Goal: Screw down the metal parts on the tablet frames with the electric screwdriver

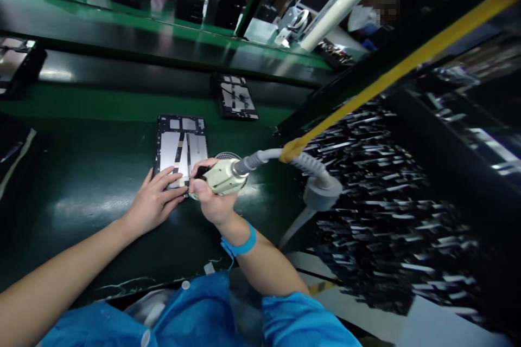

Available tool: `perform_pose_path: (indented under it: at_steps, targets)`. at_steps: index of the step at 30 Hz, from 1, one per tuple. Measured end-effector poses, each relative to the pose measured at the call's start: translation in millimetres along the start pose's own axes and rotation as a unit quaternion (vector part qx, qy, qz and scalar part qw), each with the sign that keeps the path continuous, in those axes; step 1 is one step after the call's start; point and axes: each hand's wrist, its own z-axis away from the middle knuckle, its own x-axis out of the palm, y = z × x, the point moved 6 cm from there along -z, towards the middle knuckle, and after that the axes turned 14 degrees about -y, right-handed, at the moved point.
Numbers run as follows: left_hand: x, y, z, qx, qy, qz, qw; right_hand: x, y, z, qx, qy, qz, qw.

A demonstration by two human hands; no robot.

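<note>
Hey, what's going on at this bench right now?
A person at a green workbench presses the left hand flat on the lower edge of an opened tablet-like device. The right hand grips a cream power screwdriver at the device's lower right corner. Another such device lies further back.

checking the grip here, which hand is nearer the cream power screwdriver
Right. The right hand is wrapped around the cream screwdriver, holding it. The left hand lies flat on the near edge of the open tablet chassis, just left of the tool, not touching it.
</note>
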Motion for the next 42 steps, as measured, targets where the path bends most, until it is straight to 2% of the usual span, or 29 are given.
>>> perform_pose_path:
  at_steps: [5, 7, 9, 12, 16, 21, 32, 42]
  targets:
    - [1.8, -2, 1, 0.001, -0.002, -0.004, 1.0, -8, -12, -5, -0.047, 0.017, -0.046, 0.998]
    - [2.0, -3, 1, 0.002, 0.0, 0.001, 1.0, -25, -21, -9, -0.073, 0.059, -0.041, 0.995]
    - [2.0, -3, 0, 0.0, 0.0, 0.005, 1.0, -52, -27, -14, -0.09, 0.132, -0.005, 0.987]
    - [1.6, -2, 0, -0.005, -0.001, 0.005, 1.0, -90, -24, -22, -0.092, 0.221, 0.062, 0.969]
    - [1.8, -3, 1, -0.003, -0.005, 0.0, 1.0, -116, -7, -29, -0.074, 0.254, 0.098, 0.959]
    - [2.4, -4, 1, 0.004, -0.005, -0.001, 1.0, -121, 3, -29, -0.049, 0.26, 0.123, 0.957]
    - [2.3, -4, 1, -0.002, -0.017, -0.003, 1.0, -124, 12, -29, -0.039, 0.273, 0.122, 0.953]
    - [0.9, -3, 0, -0.007, -0.017, 0.003, 1.0, -124, 6, -31, -0.053, 0.282, 0.117, 0.951]
